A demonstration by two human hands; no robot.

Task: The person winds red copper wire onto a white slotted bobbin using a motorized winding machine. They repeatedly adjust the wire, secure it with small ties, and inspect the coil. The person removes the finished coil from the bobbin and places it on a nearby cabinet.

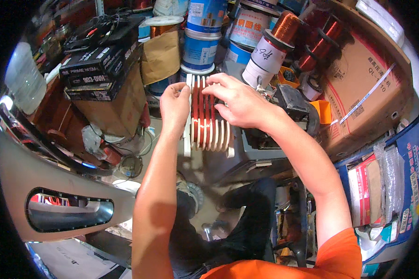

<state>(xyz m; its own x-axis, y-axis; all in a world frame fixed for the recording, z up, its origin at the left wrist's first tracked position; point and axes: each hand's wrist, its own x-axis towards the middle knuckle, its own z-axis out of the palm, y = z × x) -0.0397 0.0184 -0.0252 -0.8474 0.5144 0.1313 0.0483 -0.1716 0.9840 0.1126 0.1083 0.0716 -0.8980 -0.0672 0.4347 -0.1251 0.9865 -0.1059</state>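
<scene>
Currently, the slotted winding former [216, 137] sits near the centre of the frame, its long axis running up and down. Left hand [176, 100] is at its upper left edge, fingers curled in and thumb drawn up to the index; cannot tell whether wire is pinched between them. Right hand [239, 101] lies across the upper right portion, fingers spread and bent over the slots, thumb set apart below. Placement probably lets both hands reach the strands from opposite sides; the raised ribs presumably keep the turns separated.

Materials: former pale, matt, apparently moulded plastic, with rounded parallel ribs at its lower end. Copper wire [201, 107] is reddish and glossy, lying in straight, tight bands. Upper right: a cylindrical copper spool [286, 28], smooth and shiny, stands tilted, near a brown cardboard box [358, 83]. Top centre: blue drums [200, 49], stacked upright, likely to save floor area.
</scene>
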